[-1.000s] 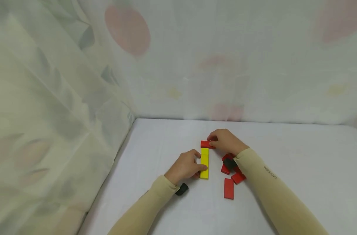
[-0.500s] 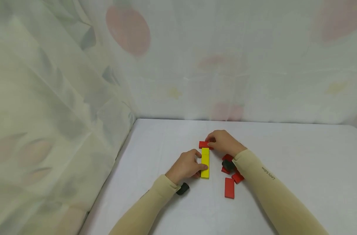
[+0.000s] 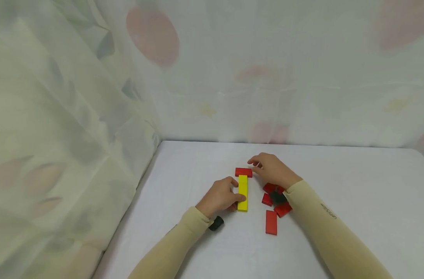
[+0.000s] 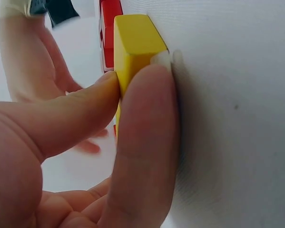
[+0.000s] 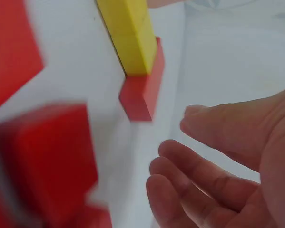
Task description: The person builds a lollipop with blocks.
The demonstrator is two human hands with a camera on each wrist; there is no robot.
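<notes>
A white table (image 3: 337, 174) stands before sheer curtains (image 3: 75, 97) (faintly leaf-patterned).

A long yellow block (image 3: 243, 192) lies flat on the white table (image 3: 355, 182), pointing away from the person, and its near half is pinched between the thumb and fingers of the left hand (image 3: 218, 197). A short red block (image 3: 243, 172) is laid crosswise at the far end of the yellow one, touching it, so that a T shape is formed. The red block is just beside the fingertips of the right hand (image 3: 272, 169), which are relaxed and apart from it.
</notes>
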